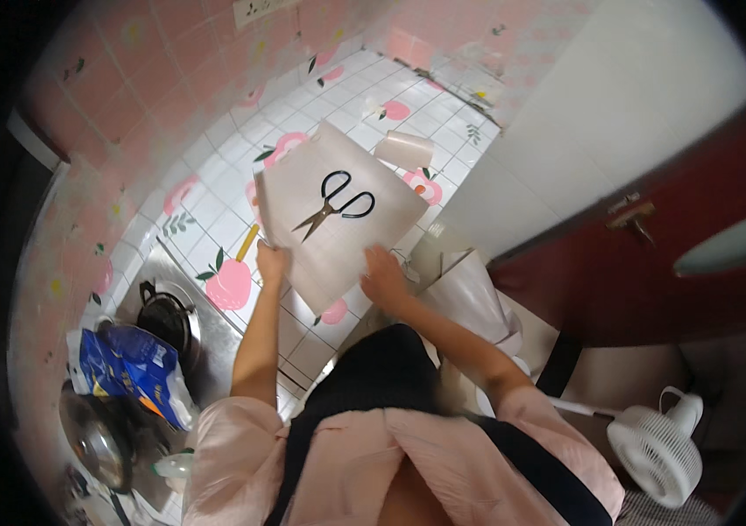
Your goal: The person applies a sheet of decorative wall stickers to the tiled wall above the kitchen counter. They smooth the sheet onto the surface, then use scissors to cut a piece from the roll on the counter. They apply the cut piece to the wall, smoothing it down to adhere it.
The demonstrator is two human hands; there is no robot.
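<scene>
A pale beige sheet [346,256] lies on the tiled counter, its left edge curling up slightly. On top of it rests a pair of scissors [329,208] with black loop handles, blades apart and pointing toward the left front. My left hand [272,262] grips the sheet's left edge near the front corner. My right hand [384,279] is at the right front edge, fingers bent over the sheet; blur hides whether they pinch it. A thin yellow stick-like tool [247,242] lies just beyond my left hand. A small curled beige offcut [405,150] sits past the sheet's far right side.
A large roll of beige sheeting [471,296] stands right of the counter. At left are a gas stove [215,355], a blue plastic package [133,368] and a lidded pan [93,434]. A white fan [655,454] is at lower right, a dark red door [708,263] beyond.
</scene>
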